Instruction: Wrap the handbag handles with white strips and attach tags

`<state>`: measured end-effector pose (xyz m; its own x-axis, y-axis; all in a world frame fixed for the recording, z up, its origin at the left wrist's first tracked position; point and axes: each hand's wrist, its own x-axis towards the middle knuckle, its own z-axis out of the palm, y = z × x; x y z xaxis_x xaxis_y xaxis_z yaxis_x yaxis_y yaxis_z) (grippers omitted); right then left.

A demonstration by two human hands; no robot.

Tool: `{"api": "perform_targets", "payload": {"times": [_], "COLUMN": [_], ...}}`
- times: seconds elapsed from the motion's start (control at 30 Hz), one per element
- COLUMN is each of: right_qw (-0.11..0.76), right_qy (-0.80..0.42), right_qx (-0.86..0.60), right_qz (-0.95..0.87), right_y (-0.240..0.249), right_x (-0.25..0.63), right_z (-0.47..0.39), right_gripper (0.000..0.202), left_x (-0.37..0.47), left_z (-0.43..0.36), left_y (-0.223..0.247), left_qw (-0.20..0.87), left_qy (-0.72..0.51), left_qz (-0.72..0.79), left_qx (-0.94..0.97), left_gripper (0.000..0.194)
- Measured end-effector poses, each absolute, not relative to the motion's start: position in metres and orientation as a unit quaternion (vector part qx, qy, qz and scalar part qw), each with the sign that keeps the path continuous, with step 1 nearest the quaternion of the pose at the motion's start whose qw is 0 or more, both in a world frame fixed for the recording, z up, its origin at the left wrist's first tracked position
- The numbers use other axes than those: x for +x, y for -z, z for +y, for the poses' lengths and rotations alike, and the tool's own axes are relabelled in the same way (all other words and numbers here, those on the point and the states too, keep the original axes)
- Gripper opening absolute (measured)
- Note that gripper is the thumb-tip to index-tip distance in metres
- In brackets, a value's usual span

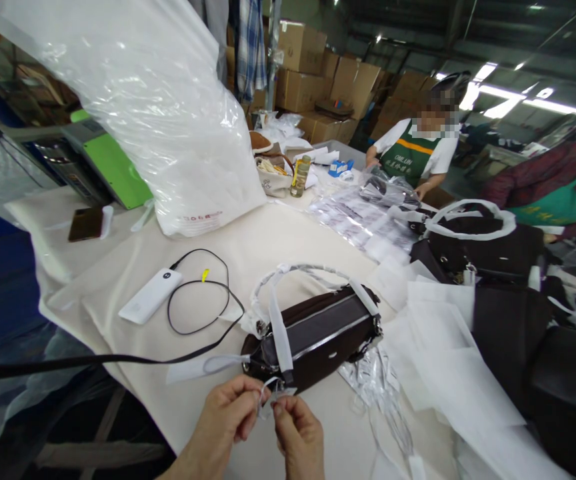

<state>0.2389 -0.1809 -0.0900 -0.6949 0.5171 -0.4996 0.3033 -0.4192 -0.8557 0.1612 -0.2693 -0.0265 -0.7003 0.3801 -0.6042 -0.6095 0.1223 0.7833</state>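
Observation:
A dark brown handbag (328, 333) with a silver zipper lies on the pale table cover (248, 240), its handles and straps wrapped in white material. Both of my hands are at its near left corner. My left hand (228, 413) pinches a thin white strip (263, 393) beside the bag's metal ring. Just to the right, my right hand (298, 433) has thumb and forefinger pressed together at the same strip and a small clear piece. The exact grip of the right fingertips is too small to make out.
A white power bank (151, 297) with a black cable lies left of the bag. A big plastic-wrapped bundle (168, 120) stands behind. White sheets (438, 340) and more dark bags (488, 247) fill the right. A person in a green apron (408, 157) works across the table.

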Motion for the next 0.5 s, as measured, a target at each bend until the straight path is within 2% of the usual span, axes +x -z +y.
{"api": "perform_targets", "payload": {"times": [0.17, 0.27, 0.33, 0.4, 0.5], "right_qw": [0.083, 0.169, 0.223, 0.223, 0.182], "right_qy": [-0.743, -0.690, -0.626, -0.585, -0.578], "right_qx": [-0.380, -0.397, -0.403, -0.404, -0.403], "right_qz": [-0.544, -0.581, -0.629, -0.668, -0.686], "right_y": [0.081, 0.077, 0.076, 0.074, 0.075], "right_x": [0.242, 0.243, 0.243, 0.241, 0.238], "right_z": [-0.182, -0.179, -0.176, -0.175, -0.174], "right_gripper": [0.034, 0.024, 0.029, 0.039, 0.030], "left_x": [0.159, 0.160, 0.162, 0.164, 0.164], "left_z": [-0.269, -0.271, -0.274, -0.278, -0.285], "left_y": [0.024, 0.025, 0.025, 0.026, 0.028], "left_qw": [0.437, 0.459, 0.470, 0.478, 0.483], "left_qy": [-0.745, -0.753, -0.747, -0.740, -0.724], "left_qz": [0.486, 0.455, 0.454, 0.459, 0.482], "left_qx": [-0.131, -0.122, -0.120, -0.118, -0.103], "left_gripper": [0.018, 0.020, 0.022, 0.025, 0.032]}}
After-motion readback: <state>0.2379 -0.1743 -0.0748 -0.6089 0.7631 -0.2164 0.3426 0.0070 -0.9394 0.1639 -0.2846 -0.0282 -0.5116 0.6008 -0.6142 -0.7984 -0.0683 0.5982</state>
